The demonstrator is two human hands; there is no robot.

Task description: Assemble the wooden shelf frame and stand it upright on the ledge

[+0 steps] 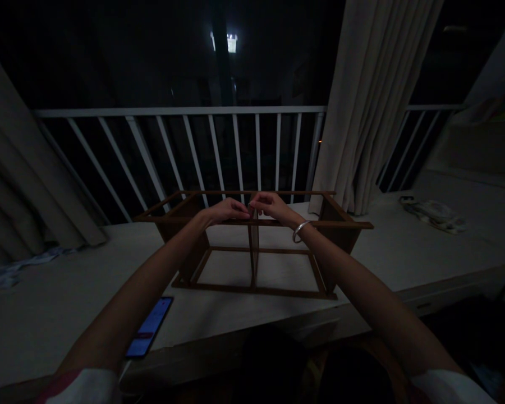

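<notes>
A brown wooden frame (252, 290), like a small open shelf, lies on its side on the pale ledge. Both hands meet at the top of its middle divider (253, 252). My left hand (227, 210) has its fingers bent and pressed together at the divider's upper end. Close beside it, my right hand (273, 205) pinches with thumb and forefinger at the same spot. Whatever lies between the fingertips is too small and dark to make out. A silver bangle (299, 231) circles my right wrist.
A lit phone (150, 326) rests on the ledge (202, 322) by my left forearm. White railings (235, 151) and a dark window stand behind the frame. Curtains hang left (33, 179) and right (366, 101). A crumpled cloth item (435, 216) lies at the right.
</notes>
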